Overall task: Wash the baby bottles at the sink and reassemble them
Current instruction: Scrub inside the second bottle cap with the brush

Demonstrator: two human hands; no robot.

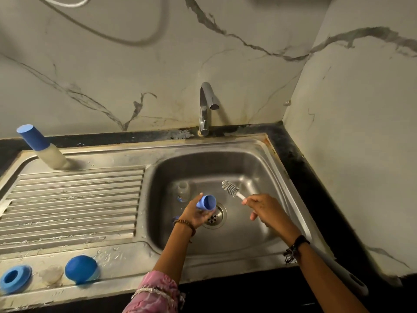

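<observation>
On the ribbed steel drainboard (67,199), a blue ring (15,279), a clear teat (51,274) and a domed blue cap (81,269) were set. Over the basin, a conical blue cap (206,202) was clasped by the left hand (195,214); a bristled brush (230,188) was pinched by the right hand (265,210). A clear bottle (183,190) was seen beyond.

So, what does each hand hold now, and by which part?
The left hand holds a blue bottle cap by its closed end. The right hand grips a bottle brush by its white handle.
</observation>
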